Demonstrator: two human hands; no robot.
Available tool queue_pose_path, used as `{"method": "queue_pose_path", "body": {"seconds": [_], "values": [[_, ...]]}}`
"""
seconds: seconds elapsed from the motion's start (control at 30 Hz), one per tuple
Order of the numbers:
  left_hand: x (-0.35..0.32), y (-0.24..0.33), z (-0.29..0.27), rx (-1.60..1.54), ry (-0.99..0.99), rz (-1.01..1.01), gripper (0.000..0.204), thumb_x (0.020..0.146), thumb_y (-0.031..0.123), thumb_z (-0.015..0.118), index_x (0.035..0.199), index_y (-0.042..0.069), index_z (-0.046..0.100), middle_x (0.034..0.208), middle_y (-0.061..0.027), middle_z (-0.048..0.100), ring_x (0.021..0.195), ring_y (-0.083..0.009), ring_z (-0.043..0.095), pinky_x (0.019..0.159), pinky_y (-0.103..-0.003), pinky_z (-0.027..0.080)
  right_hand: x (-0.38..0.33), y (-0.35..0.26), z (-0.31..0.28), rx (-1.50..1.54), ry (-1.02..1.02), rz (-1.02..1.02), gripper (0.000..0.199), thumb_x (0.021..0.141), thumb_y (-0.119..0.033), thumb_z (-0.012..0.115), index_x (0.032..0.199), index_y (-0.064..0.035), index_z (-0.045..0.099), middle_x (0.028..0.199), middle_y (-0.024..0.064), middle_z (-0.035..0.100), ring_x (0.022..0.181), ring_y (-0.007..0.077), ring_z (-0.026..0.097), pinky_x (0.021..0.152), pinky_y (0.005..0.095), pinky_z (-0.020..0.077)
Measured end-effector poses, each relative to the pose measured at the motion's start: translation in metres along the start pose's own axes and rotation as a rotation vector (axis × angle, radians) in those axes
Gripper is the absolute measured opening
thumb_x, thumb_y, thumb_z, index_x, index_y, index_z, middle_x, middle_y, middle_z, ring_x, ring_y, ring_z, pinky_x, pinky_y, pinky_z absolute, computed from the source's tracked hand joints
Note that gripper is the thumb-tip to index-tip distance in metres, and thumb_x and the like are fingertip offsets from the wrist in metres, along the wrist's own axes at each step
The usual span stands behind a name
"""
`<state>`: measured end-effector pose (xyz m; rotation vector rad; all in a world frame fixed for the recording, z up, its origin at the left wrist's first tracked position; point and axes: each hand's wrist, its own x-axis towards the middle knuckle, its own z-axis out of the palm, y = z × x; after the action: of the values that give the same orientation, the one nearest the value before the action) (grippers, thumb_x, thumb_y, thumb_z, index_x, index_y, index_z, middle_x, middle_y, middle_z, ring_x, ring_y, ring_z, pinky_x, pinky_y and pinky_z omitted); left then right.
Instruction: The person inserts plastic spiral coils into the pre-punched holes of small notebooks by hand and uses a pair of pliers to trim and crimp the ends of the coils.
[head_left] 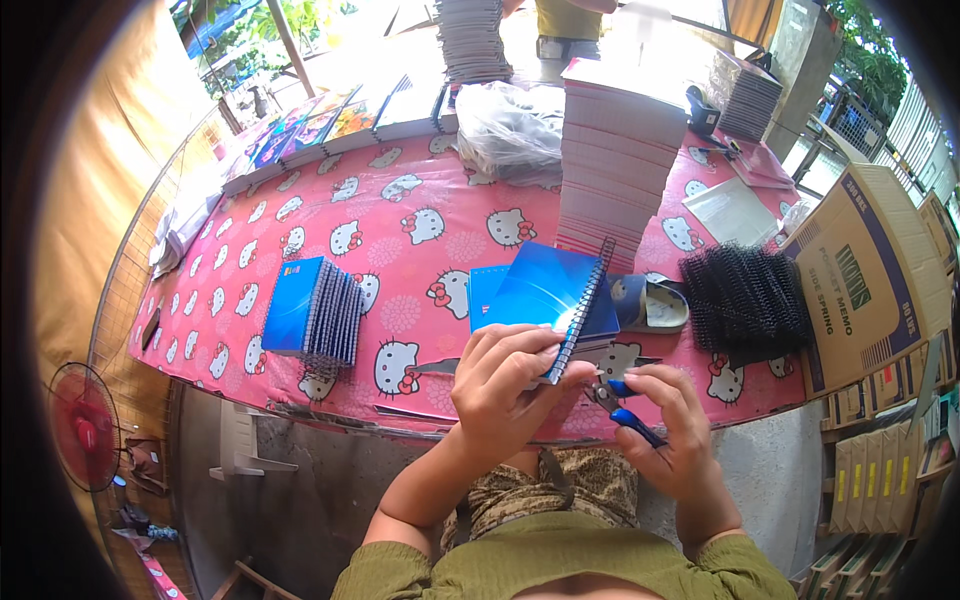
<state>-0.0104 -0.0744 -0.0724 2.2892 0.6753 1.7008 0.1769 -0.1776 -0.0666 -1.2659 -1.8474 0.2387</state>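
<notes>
Blue-covered and spiral-bound, the notebook sits tilted in our left hand, fingers wrapped over its lower corner so that corner is hidden. Our right hand is closed around small blue-handled pliers, whose tip meets the wire binding at the notebook's lower end; the jaws are too small to make out. Behind the notebook lies another blue one, mostly covered. Just beyond the right hand lies a slipper, beside it a heap of black wire coils. Farther right, a cardboard box leans, its contents out of sight. Left of the left hand, on the pink-patterned counter, a row of blue notebooks stands on edge. Beyond our hands rises a tall paper stack, and a clear plastic bag whose contents we cannot tell.
</notes>
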Motion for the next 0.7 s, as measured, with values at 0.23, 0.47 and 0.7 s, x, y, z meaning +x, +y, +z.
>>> {"method": "queue_pose_path", "body": {"seconds": [0.23,0.47,0.7], "values": [[-0.005,-0.001,-0.003,0.025,-0.020,0.059,0.031,0.065,0.003,0.085,0.086,0.003,0.062,0.094,-0.0143,0.071,0.086,-0.0278,0.069,0.073,-0.036,0.054,0.015,-0.014,0.000,-0.101,0.033,0.001,0.047,0.073,-0.016,0.077,0.114,-0.0008,0.060,0.108,0.0163,0.060,0.096,0.0340,0.058,0.084,0.0436,0.0461],[-0.003,0.001,-0.002,-0.001,0.010,0.044,0.030,0.065,-0.003,0.081,0.089,0.002,0.063,0.095,-0.0142,0.071,0.087,-0.0275,0.069,0.076,-0.036,0.053,0.019,-0.012,0.003,-0.002,0.013,0.009,0.036,0.078,-0.014,0.075,0.109,0.0006,0.063,0.103,0.0133,0.065,0.088,0.0269,0.062,0.075,0.0374,0.0504],[-0.004,-0.009,-0.020,0.040,0.045,0.109,0.029,0.075,-0.003,0.076,0.089,0.003,0.051,0.102,-0.0184,0.069,0.094,-0.0295,0.069,0.078,-0.035,0.053,0.014,0.016,0.022,1.035,-0.410,0.610,0.028,0.094,-0.016,0.062,0.112,0.0052,0.064,0.101,0.0069,0.068,0.090,0.0097,0.062,0.074,0.0250,0.0515]]}}
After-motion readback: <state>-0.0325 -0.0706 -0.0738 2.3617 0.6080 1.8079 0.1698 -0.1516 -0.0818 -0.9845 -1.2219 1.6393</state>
